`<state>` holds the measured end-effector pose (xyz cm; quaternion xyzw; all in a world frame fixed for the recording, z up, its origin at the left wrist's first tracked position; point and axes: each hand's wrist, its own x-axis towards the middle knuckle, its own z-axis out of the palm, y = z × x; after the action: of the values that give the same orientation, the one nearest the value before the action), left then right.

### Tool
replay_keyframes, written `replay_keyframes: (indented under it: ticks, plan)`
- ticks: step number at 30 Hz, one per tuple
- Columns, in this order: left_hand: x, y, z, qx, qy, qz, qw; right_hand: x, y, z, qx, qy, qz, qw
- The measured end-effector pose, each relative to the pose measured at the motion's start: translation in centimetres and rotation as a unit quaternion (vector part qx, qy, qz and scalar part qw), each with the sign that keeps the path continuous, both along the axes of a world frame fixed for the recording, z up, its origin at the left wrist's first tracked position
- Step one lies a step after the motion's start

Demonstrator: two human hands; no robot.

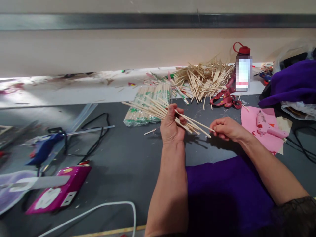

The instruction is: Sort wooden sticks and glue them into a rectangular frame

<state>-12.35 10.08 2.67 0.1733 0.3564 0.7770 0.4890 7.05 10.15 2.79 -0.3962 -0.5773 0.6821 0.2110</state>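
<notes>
Clock face centred on my left hand [171, 130], with 12 pointing away from me. Nearest, between 4 and 5 o'clock, a soft, matt purple cloth [217, 184]. At 7 to 8, a smooth white cable [116, 203] bends across the grey table [118, 158]; at 8, a glossy magenta packet [77, 179]; near 9, a blue tool [46, 149] with a black cord.

At the centre, my left fist is closed, thumb on top, around a bundle of sticks [158, 110]: pale, slender, straight wood, fanned at both ends and raised above the table. At 3, my right hand [228, 130] pinches the tip of one long stick [197, 121], fingertips closed on it. I judge the step to be singling out this stick; drawing it cleanly would call for a slightly eased left grip and a straight pull along its length.

Beyond the right hand, a pink glue gun [274, 131] lies on a pink sheet [269, 113]. At 10 to 11, a crinkled clear packet with green print [153, 92]. Farther, at 2, a dark red ribbon [225, 99] lies in loops; past 1, a tangled pile of loose sticks [204, 79]. Farthest, at 2, a red-capped bottle [244, 51] stands, its front blurred.
</notes>
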Motion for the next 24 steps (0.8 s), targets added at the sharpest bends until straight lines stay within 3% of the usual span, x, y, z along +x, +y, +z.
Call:
replay_keyframes:
  ticks: [4, 8, 17, 24]
  plan:
    - [-0.5, 0.2, -0.3, 0.000, -0.084, 0.003, 0.996, 0.0, 0.2, -0.5, -0.104, 0.128, 0.029, 0.986]
    - [-0.6, 0.5, -0.6, -0.046, -0.099, 0.047, 0.993, 0.2, 0.7, -0.9, -0.120, 0.160, -0.030, 0.979]
    - [0.2, 0.6, -1.2, -0.097, 0.052, 0.118, 0.987, -1.0, 0.3, -1.0, -0.122, 0.175, -0.131, 0.968]
    - [1.8, 0.2, -0.1, -0.099, 0.098, 0.149, 0.979, -1.4, 0.4, -1.5, -0.105, 0.194, -0.248, 0.943]
